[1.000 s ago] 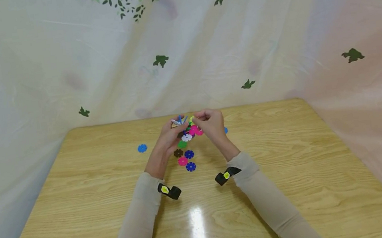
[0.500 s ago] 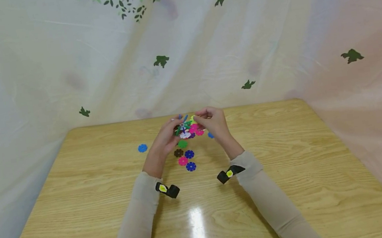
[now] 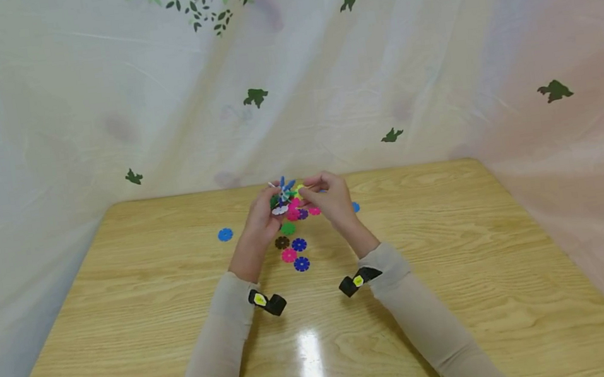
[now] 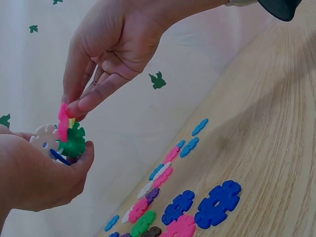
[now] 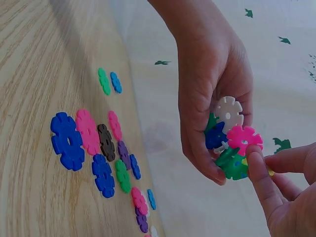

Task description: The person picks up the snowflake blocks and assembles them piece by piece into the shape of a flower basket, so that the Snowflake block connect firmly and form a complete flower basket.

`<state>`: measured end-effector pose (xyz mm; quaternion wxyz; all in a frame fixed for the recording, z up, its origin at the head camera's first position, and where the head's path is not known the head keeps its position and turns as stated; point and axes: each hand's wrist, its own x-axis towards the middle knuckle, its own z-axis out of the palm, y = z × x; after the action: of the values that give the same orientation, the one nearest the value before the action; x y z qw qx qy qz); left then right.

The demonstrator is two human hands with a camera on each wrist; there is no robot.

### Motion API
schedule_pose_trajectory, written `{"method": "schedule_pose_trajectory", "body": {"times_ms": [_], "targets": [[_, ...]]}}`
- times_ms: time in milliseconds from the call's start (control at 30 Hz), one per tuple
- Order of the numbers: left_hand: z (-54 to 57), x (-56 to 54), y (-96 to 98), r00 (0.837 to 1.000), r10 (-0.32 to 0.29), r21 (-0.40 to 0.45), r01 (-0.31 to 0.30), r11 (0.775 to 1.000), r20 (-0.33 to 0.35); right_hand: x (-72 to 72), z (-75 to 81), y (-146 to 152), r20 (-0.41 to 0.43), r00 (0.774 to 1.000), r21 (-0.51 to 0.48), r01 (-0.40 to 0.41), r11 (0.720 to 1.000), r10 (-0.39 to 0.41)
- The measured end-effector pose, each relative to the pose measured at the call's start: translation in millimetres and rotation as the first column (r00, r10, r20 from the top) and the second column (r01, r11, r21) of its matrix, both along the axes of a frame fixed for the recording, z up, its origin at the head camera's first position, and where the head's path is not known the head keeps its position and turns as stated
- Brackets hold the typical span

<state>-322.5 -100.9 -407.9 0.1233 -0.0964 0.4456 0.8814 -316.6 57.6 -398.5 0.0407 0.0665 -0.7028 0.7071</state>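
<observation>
My left hand [image 3: 260,219] holds a cluster of interlocked plastic snowflake discs above the table. In the right wrist view that cluster shows a white disc [image 5: 228,112], a dark blue disc [image 5: 215,136], a green disc [image 5: 234,167] and a pink disc [image 5: 244,138]. Thumb and fingers of my right hand [image 3: 333,200] pinch a mostly hidden yellow disc [image 5: 270,172] at the edge of the cluster, the thumb close against the pink disc. Whether the yellow disc is slotted in cannot be told. Several blue discs also stick up from the cluster in the head view.
Loose discs lie on the wooden table [image 3: 183,331] beneath the hands, among them a green disc [image 3: 288,228], a brown disc [image 3: 282,242], and a dark blue disc [image 3: 302,264]. A light blue disc [image 3: 225,235] lies apart at left. A printed curtain [image 3: 314,110] hangs behind the table.
The cluster has been turned in my left hand, so its blue discs now point up. My right hand has shifted slightly left, keeping its pinch beside the cluster.
</observation>
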Motion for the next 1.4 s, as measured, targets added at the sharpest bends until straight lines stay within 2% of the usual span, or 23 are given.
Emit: {"method": "schedule_pose_trajectory", "body": {"times_ms": [167, 300, 533, 700, 933, 1133, 1267, 1333, 1400], "targets": [[1.3, 3.7, -1.4, 0.997, 0.028, 0.04, -0.025, 0.999, -0.069, 2.3, 1.4, -3.1, -0.01, 1.0, -0.038, -0.004, 0.999, 0.003], [2.5, 3.9, -1.9, 0.996, 0.045, 0.058, -0.041, 0.997, -0.082, 3.2, 2.1, -3.5, -0.01, 1.0, -0.057, -0.006, 0.998, 0.006], [0.2, -2.9, -2.9, 0.996, 0.059, 0.096, -0.053, 0.994, -0.061, 5.7, 4.1, -3.3, -0.013, 0.999, -0.077, -0.03, 0.997, 0.029], [2.3, -2.0, -3.2, 0.998, 0.059, 0.126, -0.056, 0.991, -0.025, 8.1, 5.6, -5.5, 0.013, 0.999, -0.078, -0.044, 0.996, 0.045], [4.4, 0.5, -6.1, 0.999, 0.03, 0.116, -0.031, 0.993, 0.011, 9.6, 5.8, -6.1, 0.044, 0.996, -0.079, -0.074, 0.994, 0.078], [4.7, -0.5, -8.2, 1.0, 0.004, 0.099, -0.007, 0.995, 0.022, 8.2, 11.1, 6.6, 0.07, 0.99, 0.014, -0.124, 0.992, 0.122], [5.3, -0.5, -9.5, 0.999, -0.006, 0.082, 0.003, 0.997, 0.032, 0.3, 18.8, 25.1, 0.09, 0.989, 0.089, -0.123, 0.988, 0.115], [5.8, -0.7, -10.3, 0.999, -0.016, 0.079, 0.013, 0.997, 0.037, -6.7, 21.9, 36.8, 0.095, 0.99, 0.159, -0.117, 0.98, 0.103], [6.7, -0.8, -11.0, 0.999, -0.025, 0.08, 0.022, 0.997, 0.037, -14.7, 24.1, 49.0, 0.101, 0.99, 0.249, -0.124, 0.96, 0.102]]}}
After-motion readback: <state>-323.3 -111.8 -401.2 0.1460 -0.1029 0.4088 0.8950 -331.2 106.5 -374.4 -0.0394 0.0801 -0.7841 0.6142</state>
